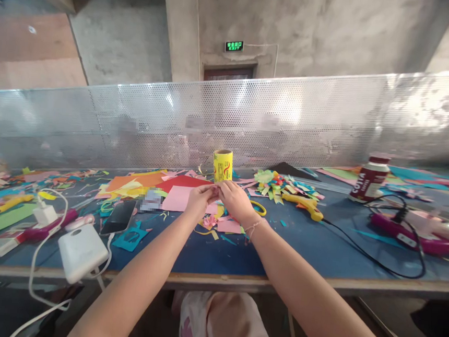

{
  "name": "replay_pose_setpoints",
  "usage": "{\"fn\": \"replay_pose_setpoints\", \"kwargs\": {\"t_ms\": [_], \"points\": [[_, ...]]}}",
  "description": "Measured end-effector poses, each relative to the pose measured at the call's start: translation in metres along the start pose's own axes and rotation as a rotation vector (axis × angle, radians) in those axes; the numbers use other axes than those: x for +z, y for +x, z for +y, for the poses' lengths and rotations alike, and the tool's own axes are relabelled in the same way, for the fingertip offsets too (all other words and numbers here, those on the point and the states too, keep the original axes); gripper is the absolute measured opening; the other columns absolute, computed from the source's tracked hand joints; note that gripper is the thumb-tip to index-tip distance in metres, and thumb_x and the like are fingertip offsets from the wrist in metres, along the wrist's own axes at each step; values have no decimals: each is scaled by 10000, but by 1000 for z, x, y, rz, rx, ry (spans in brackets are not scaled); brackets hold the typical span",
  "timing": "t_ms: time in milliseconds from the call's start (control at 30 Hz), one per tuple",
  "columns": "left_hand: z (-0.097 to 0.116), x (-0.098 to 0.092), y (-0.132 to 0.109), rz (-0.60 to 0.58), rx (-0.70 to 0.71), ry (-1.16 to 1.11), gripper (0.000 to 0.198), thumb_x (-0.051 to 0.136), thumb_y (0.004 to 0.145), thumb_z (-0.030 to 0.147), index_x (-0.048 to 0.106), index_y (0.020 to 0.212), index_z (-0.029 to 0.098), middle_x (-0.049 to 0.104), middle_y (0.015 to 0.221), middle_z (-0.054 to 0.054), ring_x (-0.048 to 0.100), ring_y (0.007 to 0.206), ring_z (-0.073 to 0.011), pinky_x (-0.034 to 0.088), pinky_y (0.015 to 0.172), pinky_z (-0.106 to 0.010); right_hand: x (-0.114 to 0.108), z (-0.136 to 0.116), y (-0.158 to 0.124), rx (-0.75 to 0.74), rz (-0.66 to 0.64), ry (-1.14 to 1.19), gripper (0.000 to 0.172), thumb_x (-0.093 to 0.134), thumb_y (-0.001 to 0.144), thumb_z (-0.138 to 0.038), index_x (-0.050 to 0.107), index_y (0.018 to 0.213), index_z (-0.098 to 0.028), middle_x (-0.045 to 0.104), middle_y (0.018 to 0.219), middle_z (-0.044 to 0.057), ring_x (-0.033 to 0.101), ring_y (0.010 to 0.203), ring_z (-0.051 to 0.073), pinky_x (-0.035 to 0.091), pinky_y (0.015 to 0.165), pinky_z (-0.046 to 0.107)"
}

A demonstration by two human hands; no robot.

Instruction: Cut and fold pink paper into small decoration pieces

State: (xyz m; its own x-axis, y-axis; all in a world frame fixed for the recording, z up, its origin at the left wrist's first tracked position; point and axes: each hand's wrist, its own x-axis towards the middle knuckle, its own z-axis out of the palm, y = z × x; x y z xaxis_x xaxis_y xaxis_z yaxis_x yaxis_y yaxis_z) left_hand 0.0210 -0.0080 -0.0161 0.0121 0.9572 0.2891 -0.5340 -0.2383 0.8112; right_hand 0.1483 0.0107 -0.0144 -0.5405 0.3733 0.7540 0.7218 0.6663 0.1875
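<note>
My left hand and my right hand meet above the middle of the table, fingertips pinched together. Whatever lies between them is too small or hidden to make out. Just behind the fingers stands a yellow printed cylinder with an open top. Beside my left hand lies a pink paper sheet. Below the hands are a curled pink paper piece and a flat pink scrap. A yellow loop, like a scissors handle, shows by my right wrist.
A yellow glue gun with a black cord lies to the right, near a brown Costa bottle and a purple power strip. Left are a phone, a white charger and cables. A perforated metal screen stands behind.
</note>
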Motion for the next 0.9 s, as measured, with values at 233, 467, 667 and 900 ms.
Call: {"fn": "replay_pose_setpoints", "kwargs": {"t_ms": [233, 467, 667, 900], "points": [[-2, -4, 3, 47, -60, 9, 190, 758, 505, 187, 653, 634, 95, 656, 629, -53, 620, 630, -138, 484, 796, -357, -10, -2, 2, -14, -190, -98, 240, 370, 862, -104, 542, 1029, -101, 597, 942, 116, 553, 896, 220, 433, 809, 328], [-8, -3, 4, 82, -7, 26, 144, 730, 509, 152, 643, 615, 107, 636, 611, -30, 596, 606, -115, 482, 752, -322, 0, -10, 3, 119, -202, -149, 261, 373, 856, -97, 495, 1086, -96, 587, 956, 125, 560, 876, 225, 422, 782, 321], [-10, 3, 2, 109, -6, -2, 144, 701, 531, 144, 643, 655, 101, 643, 626, -33, 599, 616, -114, 478, 721, -292, -1, -11, 4, 128, -193, -154, 227, 365, 856, -95, 502, 1038, -92, 584, 943, 130, 552, 880, 227, 412, 791, 319], [-4, 3, 1, 135, -49, -47, 146, 699, 584, 220, 608, 589, 106, 617, 546, -35, 581, 541, -113, 470, 648, -275, -7, -12, 3, 1, -138, -157, 172, 371, 848, -93, 516, 941, -104, 608, 831, 109, 564, 802, 214, 417, 746, 322]]}}
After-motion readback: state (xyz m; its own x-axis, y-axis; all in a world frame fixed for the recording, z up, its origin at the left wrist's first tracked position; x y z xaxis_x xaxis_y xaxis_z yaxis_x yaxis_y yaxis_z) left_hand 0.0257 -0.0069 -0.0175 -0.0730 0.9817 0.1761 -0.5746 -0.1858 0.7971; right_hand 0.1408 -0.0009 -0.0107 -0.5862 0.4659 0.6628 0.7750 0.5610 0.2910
